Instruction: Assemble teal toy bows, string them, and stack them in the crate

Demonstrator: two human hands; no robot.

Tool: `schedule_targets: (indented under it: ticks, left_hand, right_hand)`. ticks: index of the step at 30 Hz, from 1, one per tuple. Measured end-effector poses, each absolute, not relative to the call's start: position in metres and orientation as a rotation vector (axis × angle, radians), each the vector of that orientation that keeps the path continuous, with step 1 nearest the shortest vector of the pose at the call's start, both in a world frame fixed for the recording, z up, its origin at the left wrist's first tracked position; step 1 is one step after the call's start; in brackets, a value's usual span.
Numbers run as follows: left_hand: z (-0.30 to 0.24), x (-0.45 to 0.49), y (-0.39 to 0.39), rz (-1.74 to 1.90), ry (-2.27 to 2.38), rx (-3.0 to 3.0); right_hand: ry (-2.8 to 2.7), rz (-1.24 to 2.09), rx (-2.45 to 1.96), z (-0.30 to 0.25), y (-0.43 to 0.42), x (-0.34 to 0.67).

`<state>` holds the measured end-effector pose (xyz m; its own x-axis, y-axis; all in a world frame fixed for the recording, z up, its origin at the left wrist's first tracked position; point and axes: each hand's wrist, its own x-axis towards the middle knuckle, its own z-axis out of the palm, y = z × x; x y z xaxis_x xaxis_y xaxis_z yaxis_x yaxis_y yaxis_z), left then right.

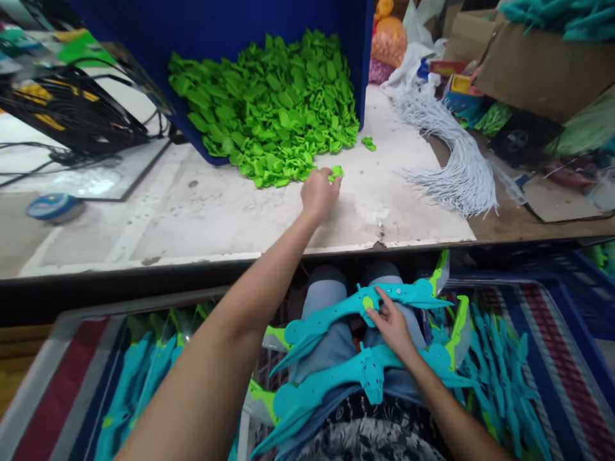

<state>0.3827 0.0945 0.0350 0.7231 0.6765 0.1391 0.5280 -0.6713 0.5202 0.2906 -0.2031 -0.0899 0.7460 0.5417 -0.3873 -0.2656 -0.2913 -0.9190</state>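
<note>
My left hand (320, 193) reaches to the front edge of a heap of small bright green plastic pieces (273, 109). Its fingers are pinched at a green piece (336, 171) at the fingertips. Over my lap, my right hand (391, 323) grips the middle of a turquoise bow-shaped plastic toy part (321, 315), thumb beside a green piece (368, 302) set at its centre and index finger along it. Closer to my body lies a second turquoise bow-shaped part (321, 387) with an animal-like head at its middle. Both have green and grey tips.
The heap spills from a tipped blue bin (216, 25) onto the white worktop (230, 224). White strings (461, 166) and a cardboard box (542, 70) stand right; a black fan (72, 109) and blue tape roll (55, 208) left. More turquoise parts (504, 371) flank my legs.
</note>
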Motion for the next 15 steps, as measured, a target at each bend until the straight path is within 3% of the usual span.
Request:
schedule_targets:
  ticks: [6,15]
  left_hand:
    - [0.035,0.446,0.136,0.119,1.130,2.497]
    - [0.024,0.446,0.132,0.400,1.252,2.293]
  right_hand:
    - [-0.383,0.764,-1.791,-0.099,-0.203,0.290]
    - [-0.476,0.807,-1.907,-0.088,-0.211,0.298]
